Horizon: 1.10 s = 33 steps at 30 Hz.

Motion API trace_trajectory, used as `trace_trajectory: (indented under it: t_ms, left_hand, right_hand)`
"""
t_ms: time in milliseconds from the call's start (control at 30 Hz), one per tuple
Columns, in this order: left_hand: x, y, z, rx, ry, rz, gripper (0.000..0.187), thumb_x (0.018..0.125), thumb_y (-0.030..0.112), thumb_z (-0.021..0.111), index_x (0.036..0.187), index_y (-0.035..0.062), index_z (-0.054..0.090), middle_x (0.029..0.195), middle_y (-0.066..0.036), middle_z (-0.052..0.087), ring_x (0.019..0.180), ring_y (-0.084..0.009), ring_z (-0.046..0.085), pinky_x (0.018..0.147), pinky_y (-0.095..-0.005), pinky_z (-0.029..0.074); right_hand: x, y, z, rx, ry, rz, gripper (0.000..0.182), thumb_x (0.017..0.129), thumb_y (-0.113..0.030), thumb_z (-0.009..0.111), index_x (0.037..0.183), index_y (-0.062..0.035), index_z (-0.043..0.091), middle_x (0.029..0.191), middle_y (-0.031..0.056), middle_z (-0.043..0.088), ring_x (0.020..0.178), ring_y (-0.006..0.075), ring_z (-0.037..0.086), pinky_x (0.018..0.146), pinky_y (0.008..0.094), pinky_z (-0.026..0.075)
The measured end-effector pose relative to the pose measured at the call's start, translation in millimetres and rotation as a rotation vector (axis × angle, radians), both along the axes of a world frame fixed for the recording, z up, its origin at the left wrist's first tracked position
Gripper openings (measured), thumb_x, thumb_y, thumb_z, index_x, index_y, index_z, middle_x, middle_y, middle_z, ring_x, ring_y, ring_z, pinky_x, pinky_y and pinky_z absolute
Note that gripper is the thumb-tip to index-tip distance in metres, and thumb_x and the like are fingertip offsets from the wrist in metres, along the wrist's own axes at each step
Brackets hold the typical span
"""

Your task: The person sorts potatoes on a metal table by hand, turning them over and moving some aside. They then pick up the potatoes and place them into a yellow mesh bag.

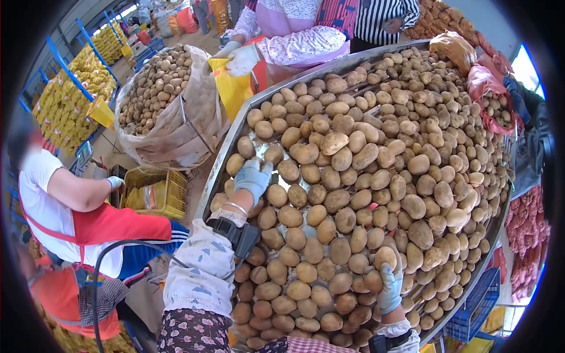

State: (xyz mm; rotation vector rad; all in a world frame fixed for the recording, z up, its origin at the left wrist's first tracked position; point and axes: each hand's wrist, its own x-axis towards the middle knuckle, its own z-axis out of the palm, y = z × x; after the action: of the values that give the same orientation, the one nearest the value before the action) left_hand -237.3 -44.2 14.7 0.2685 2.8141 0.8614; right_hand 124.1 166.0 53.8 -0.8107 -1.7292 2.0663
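Observation:
My left hand [254, 179], in a light blue and white glove, reaches over the left side of a metal sorting table [207, 194]. Its fingers are apart near loose potatoes [305, 154], over a bare patch of metal, and nothing shows in its grasp. Lower right, my gloved right hand [391, 288] has its fingers curled round a potato [385, 257]; more potatoes lie against the hand. Brown potatoes cover most of the table, thinly at the left and heaped at the right. The far fingers of my right hand are partly hidden.
Across the table, a person holds a yellow bag [231, 88]. A large white sack of potatoes [154, 97] stands beyond the left rim, near a yellow crate [175, 194]. Another person in a red apron [112, 229] is at left. A pink mesh bag [489, 97] sits at the far right.

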Motion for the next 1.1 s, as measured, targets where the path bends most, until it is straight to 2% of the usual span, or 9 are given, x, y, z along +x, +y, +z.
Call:
trace_trajectory:
  t_ms: [100,167,267,367,433,500,633,800,1100]
  left_hand:
    - [-18.8,15.3,8.4,0.386,0.391,0.126,0.044,0.090,0.045,0.050,0.106,0.0058,0.062,0.108,-0.023,0.062,0.102,-0.0390,0.058,0.088,-0.0439,0.046]
    - [-40.6,36.4,16.0,0.579,0.609,-0.019,0.043,0.090,0.044,0.051,0.113,0.0079,0.061,0.107,-0.023,0.063,0.103,-0.0376,0.058,0.091,-0.0428,0.045]
    - [-71.4,62.1,5.8,-0.172,0.502,-0.212,0.059,0.084,0.049,0.059,0.132,0.0151,0.050,0.134,-0.019,0.048,0.131,-0.0341,0.038,0.107,-0.0423,0.033]
    - [-73.3,65.3,-7.3,-0.121,0.407,-0.008,0.070,0.079,0.055,0.062,0.136,0.0174,0.047,0.142,-0.017,0.039,0.137,-0.0370,0.025,0.111,-0.0432,0.028]
    - [-81.8,58.9,-5.6,-0.139,0.421,-0.053,0.080,0.074,0.059,0.065,0.137,0.0148,0.045,0.143,-0.017,0.039,0.135,-0.0398,0.029,0.110,-0.0434,0.029]
    - [-78.1,52.2,21.7,-0.181,0.129,-0.064,0.085,0.072,0.060,0.066,0.137,0.0082,0.044,0.142,-0.018,0.039,0.134,-0.0384,0.031,0.110,-0.0442,0.030]
    - [-56.3,63.7,10.5,-0.015,0.212,0.050,0.079,0.074,0.057,0.065,0.129,0.0021,0.050,0.129,-0.022,0.052,0.120,-0.0383,0.048,0.105,-0.0432,0.034]
    - [-38.5,68.3,16.0,-0.214,0.254,-0.235,0.068,0.079,0.052,0.060,0.136,0.0195,0.047,0.131,-0.021,0.051,0.124,-0.0364,0.047,0.105,-0.0446,0.036]
    - [-77.9,95.1,33.0,-0.269,-0.186,-0.183,0.075,0.077,0.054,0.059,0.138,0.0119,0.045,0.142,-0.017,0.044,0.129,-0.0338,0.044,0.105,-0.0446,0.037]
  right_hand:
    - [6.4,-2.7,-6.7,0.068,-0.008,-0.056,0.068,0.089,-0.040,0.062,0.140,-0.0043,0.035,0.114,0.0111,0.057,0.091,0.0187,0.060,0.081,0.0311,0.052]
    - [4.4,-2.4,-4.6,-0.044,-0.023,-0.040,0.071,0.088,-0.042,0.062,0.141,-0.0048,0.033,0.114,0.0110,0.056,0.094,0.0186,0.060,0.081,0.0313,0.052]
    - [2.8,-1.0,-9.7,0.018,-0.010,-0.050,0.074,0.087,-0.044,0.064,0.142,-0.0052,0.032,0.110,0.0106,0.058,0.089,0.0181,0.061,0.079,0.0304,0.052]
    - [6.2,3.3,-15.1,0.039,-0.007,-0.043,0.076,0.086,-0.046,0.064,0.141,-0.0045,0.032,0.108,0.0109,0.058,0.087,0.0179,0.061,0.077,0.0298,0.052]
    - [8.8,2.9,-14.2,-0.005,-0.013,-0.039,0.076,0.086,-0.047,0.064,0.141,-0.0040,0.032,0.109,0.0111,0.058,0.088,0.0180,0.061,0.077,0.0297,0.052]
    - [3.9,-0.7,-2.9,-0.037,-0.027,-0.015,0.077,0.086,-0.047,0.063,0.140,-0.0034,0.033,0.108,0.0113,0.059,0.089,0.0183,0.060,0.078,0.0304,0.052]
    - [-2.2,-4.2,-4.4,-0.020,0.064,-0.071,0.062,0.086,-0.044,0.063,0.124,0.0006,0.044,0.104,0.0128,0.063,0.082,0.0185,0.062,0.069,0.0299,0.052]
    - [0.7,-3.7,0.6,0.013,-0.020,-0.014,0.078,0.086,-0.053,0.060,0.138,-0.0012,0.034,0.108,0.0103,0.059,0.093,0.0180,0.059,0.079,0.0294,0.051]
    - [9.6,-1.1,-11.3,-0.023,-0.043,0.002,0.073,0.087,-0.049,0.061,0.137,-0.0018,0.035,0.107,0.0113,0.059,0.084,0.0188,0.061,0.074,0.0318,0.053]
